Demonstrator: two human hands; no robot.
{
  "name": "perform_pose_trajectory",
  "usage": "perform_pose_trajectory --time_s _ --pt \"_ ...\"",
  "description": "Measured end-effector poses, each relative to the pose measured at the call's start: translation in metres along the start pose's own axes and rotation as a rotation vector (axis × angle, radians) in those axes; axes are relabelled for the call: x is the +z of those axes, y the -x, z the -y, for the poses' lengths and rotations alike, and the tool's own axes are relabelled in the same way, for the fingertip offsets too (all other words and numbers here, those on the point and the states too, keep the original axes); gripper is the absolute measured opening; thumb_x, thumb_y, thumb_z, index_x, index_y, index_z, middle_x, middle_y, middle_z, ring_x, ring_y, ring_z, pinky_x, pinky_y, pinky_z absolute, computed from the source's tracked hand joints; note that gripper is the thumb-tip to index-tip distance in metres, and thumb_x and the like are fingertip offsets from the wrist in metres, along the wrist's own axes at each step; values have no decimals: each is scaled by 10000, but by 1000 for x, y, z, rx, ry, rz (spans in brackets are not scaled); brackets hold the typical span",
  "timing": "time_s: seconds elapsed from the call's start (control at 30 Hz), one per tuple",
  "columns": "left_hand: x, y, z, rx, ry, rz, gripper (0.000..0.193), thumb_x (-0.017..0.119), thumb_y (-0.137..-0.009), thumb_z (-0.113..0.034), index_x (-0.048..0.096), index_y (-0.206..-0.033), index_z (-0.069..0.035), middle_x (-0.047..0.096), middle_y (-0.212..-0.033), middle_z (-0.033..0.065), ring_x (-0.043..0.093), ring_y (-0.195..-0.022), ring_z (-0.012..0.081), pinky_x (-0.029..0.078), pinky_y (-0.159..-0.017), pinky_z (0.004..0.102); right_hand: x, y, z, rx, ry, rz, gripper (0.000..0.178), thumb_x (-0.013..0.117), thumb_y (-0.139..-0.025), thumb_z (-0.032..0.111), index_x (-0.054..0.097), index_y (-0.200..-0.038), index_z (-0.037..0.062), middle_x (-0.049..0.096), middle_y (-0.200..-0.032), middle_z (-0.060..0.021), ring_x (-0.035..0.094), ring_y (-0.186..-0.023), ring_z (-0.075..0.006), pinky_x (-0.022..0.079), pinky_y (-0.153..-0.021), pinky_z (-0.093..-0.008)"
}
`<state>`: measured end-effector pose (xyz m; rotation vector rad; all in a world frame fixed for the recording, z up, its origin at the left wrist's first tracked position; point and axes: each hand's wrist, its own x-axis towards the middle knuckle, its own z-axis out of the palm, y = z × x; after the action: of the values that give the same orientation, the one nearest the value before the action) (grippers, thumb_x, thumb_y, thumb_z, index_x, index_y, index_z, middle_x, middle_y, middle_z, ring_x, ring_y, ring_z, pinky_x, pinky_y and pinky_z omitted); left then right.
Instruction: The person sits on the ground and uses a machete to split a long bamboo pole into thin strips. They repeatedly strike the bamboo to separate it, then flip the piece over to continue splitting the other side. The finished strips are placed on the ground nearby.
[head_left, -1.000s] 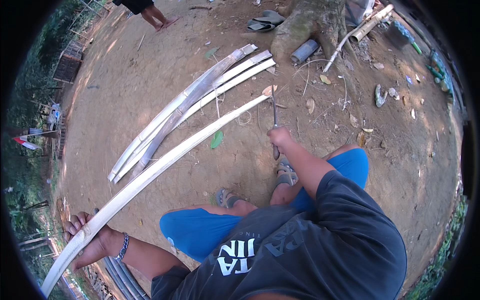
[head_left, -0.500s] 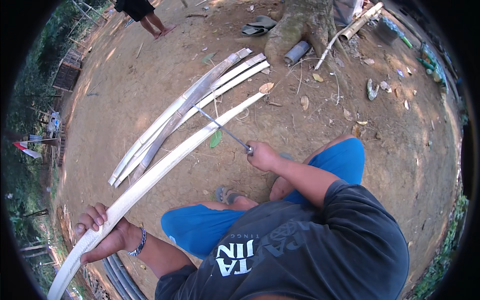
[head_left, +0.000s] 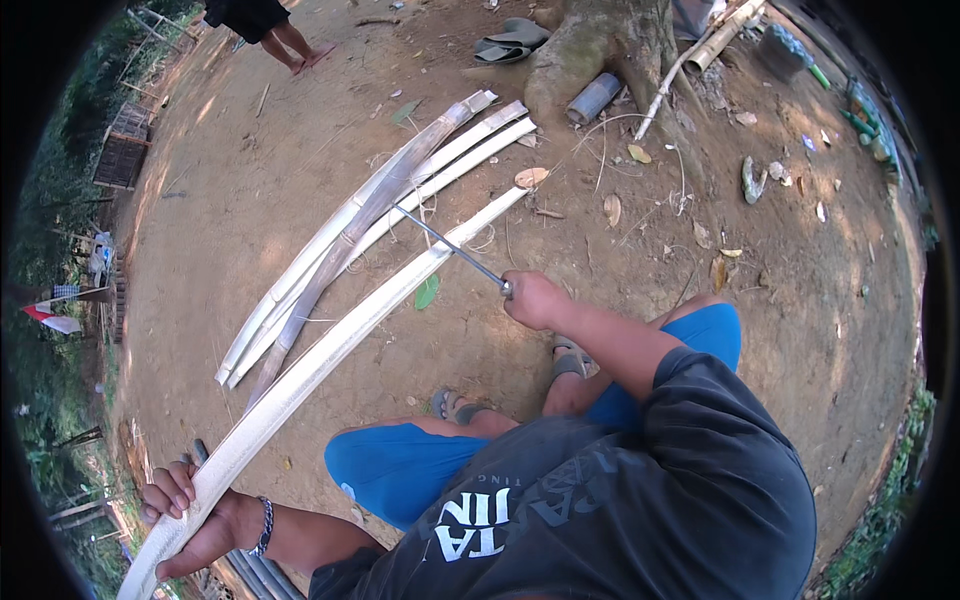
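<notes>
My left hand is wrapped round the near part of a long pale split-bamboo strip, thumb on one side and fingers over the other. The strip slants up to the right, and its far tip lies by a brown dry leaf. My right hand is closed round the handle of a long, narrow-bladed knife. Its blade crosses the strip towards its far part; the handle is mostly hidden in my fist. Beyond lie several more split-bamboo pieces, one greyish across the pale ones.
A tree trunk stands at the far side with a short grey bamboo tube at its roots. A bamboo pole leans nearby. Dark poles lie near my left forearm. Another person's bare legs show at the far left.
My left hand and the near end of the strip have moved down and slightly right in the picture. My right hand with the knife has shifted slightly right and up; the view has also shifted a little.
</notes>
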<state>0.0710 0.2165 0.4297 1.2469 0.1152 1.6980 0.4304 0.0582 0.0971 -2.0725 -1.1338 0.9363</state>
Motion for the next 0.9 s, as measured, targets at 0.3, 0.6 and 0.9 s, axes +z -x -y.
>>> perform_pose_trajectory --time_s 0.3,0.6,0.9 --pt "14 -13 8 -32 -54 -60 595 817 -525 -516 522 -727 -41 407 -609 25 408 -576 131 327 -544 244 -20 -39 -25 209 4 -11 167 568 -793 136 597 -942 66 659 -899 -210 634 -920 -394 493 -822 -488" --pt "11 -41 10 -84 -80 -59 567 797 -478 -454 423 -661 -68 387 -590 35 394 -557 148 326 -525 260 8 -70 -85 192 -71 -12 229 576 -779 133 623 -994 71 662 -900 -218 631 -904 -407 491 -820 -481" --pt "1 -62 19 -84 -111 -112 505 684 -562 -459 414 -697 -54 350 -584 46 374 -561 173 303 -538 291 16 -115 -133 256 -95 -37 237 588 -776 149 627 -998 78 663 -917 -218 635 -926 -391 496 -818 -465"
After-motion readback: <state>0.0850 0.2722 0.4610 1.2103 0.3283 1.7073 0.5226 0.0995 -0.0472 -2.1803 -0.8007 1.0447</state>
